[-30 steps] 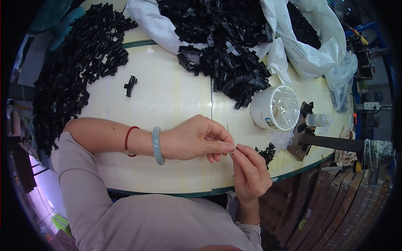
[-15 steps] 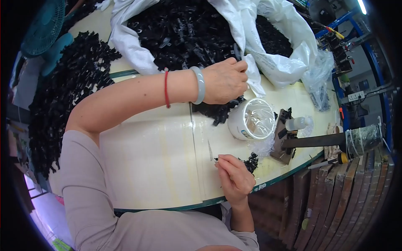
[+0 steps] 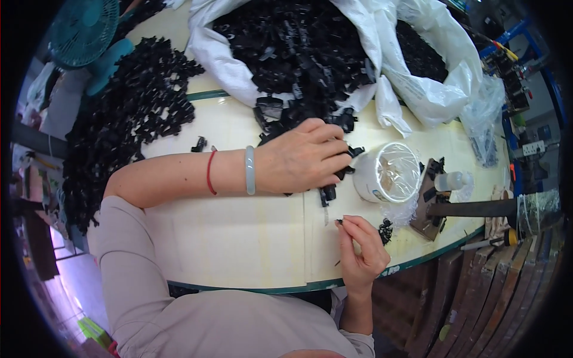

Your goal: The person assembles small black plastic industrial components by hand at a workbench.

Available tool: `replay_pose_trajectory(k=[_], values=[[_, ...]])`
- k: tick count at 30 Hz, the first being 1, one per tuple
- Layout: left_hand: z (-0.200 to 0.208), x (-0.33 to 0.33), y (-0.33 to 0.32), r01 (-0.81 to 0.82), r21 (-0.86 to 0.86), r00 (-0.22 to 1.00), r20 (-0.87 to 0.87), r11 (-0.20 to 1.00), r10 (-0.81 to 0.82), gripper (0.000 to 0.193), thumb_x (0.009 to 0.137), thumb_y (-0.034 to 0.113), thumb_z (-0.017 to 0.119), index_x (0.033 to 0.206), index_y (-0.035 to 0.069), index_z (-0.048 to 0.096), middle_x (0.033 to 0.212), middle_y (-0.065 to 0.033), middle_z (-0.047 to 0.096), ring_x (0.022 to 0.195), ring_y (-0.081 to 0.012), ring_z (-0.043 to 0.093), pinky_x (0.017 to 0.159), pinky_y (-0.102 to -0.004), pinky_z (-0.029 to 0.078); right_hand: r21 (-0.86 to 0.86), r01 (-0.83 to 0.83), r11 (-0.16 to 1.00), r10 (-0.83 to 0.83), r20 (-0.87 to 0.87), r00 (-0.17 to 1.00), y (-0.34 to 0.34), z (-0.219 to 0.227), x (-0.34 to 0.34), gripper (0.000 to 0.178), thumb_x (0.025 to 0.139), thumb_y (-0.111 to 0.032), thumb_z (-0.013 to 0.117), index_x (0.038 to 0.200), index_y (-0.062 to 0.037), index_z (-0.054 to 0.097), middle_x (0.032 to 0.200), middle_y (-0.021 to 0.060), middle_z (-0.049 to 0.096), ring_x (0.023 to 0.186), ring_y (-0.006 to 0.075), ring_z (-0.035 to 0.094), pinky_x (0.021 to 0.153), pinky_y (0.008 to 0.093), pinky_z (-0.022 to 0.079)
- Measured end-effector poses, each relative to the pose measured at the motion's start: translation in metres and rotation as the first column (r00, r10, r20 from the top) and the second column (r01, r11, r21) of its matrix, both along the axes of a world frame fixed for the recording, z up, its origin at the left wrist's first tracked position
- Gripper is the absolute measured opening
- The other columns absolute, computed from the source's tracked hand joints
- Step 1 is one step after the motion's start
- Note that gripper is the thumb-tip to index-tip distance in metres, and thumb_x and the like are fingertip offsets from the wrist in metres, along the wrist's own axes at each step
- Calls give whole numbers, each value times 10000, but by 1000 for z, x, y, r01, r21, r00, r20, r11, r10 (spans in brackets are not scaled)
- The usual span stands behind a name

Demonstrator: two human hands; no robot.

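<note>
My left hand (image 3: pixel 307 156), palm down with curled fingers, grips black plastic parts at the mouth of the white sack (image 3: pixel 242 83). Other black plastic parts (image 3: pixel 327 196) stick out below its fingertips, and its palm is hidden. Nearer the table's front edge, my right hand (image 3: pixel 363 250) pinches a tiny black plastic piece (image 3: pixel 339 222) between thumb and fingers. Beside that hand lies a small heap of black bits (image 3: pixel 385 231). A white tub (image 3: pixel 365 173), lined with clear plastic, stands beyond it.
A large pile of black parts (image 3: pixel 131 107) covers the table's left side, near a green fan (image 3: pixel 83 30). A second white sack (image 3: pixel 430 98) stands at the back right. To the right are a clear bottle (image 3: pixel 452 181) and a metal fixture with a long dark handle (image 3: pixel 471 208).
My left hand has come down from the sack toward me, and black parts now spill onto the table around it. My right hand keeps its pinch. The whole view has shifted slightly.
</note>
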State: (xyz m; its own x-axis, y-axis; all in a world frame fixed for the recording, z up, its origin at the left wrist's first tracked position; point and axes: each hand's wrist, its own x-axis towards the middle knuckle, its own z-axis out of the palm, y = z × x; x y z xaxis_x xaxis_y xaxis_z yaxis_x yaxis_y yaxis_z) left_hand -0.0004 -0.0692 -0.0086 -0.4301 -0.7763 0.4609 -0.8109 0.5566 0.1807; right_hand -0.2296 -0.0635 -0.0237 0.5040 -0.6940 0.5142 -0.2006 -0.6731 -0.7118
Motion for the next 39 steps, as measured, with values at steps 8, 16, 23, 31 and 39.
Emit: replay_pose_trajectory(k=[8,16,23,31,39], values=[[6,7,56,-140,-108,986,-104,984,129,513,682,154,744,1163,63,590,1237,-106,546,1118,-285,499,939,-378,397,48,40,998,-40,6,999,3,-2,-2,218,738,156,665,922,40,667,936,152,666,822,198,651,711,281,547],[-5,80,113,-614,-159,729,262,773,633,437,723,95,701,1143,52,590,1233,-96,557,1190,-280,468,1031,-432,311,29,17,999,-18,23,1000,2,-4,-1,222,730,139,681,931,45,668,935,167,670,791,225,661,693,283,541],[7,91,125,-644,-183,657,364,743,660,363,759,53,672,1116,36,609,1205,-108,571,1135,-276,510,983,-412,368,50,24,998,-25,6,1000,3,-6,-1,229,727,128,691,935,36,672,924,164,673,805,229,662,717,296,538],[3,71,44,-543,-113,832,-207,832,515,302,757,131,722,1014,16,612,974,-113,540,906,-273,521,801,-352,449,-3,54,999,-54,-29,998,5,-3,-4,193,750,139,664,922,51,669,922,155,672,813,191,647,698,256,531],[-10,51,48,-456,161,775,-410,875,480,163,763,-3,699,890,-23,600,902,-109,585,771,-214,574,673,-291,461,-51,12,999,-12,14,1000,-1,2,1,201,724,116,698,909,43,668,900,152,677,721,205,657,620,259,528]])
